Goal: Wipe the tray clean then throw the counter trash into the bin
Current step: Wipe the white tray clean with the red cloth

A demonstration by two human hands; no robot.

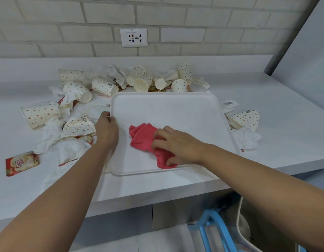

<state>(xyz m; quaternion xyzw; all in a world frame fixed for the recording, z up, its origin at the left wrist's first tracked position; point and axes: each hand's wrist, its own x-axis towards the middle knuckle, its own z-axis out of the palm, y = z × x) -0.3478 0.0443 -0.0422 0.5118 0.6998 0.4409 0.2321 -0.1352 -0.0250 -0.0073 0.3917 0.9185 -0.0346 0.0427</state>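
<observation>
The white tray (168, 110) lay mid-frame on the tabletop (266, 106); it looked light, stiff and smooth enough to slide, and the left hand (106, 130) gripped its left rim, fingers curled over the edge. The right hand (177, 144) held the soft, limp red cloth (144, 137) down at the tray's lower centre, fingers close together and bent over the bunched fabric. The paper cups (79, 90) around it would probably crush easily.

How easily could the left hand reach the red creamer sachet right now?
Probably yes: the sachet lies uncovered, nothing blocking it, though the left hand must first release the tray rim.
</observation>
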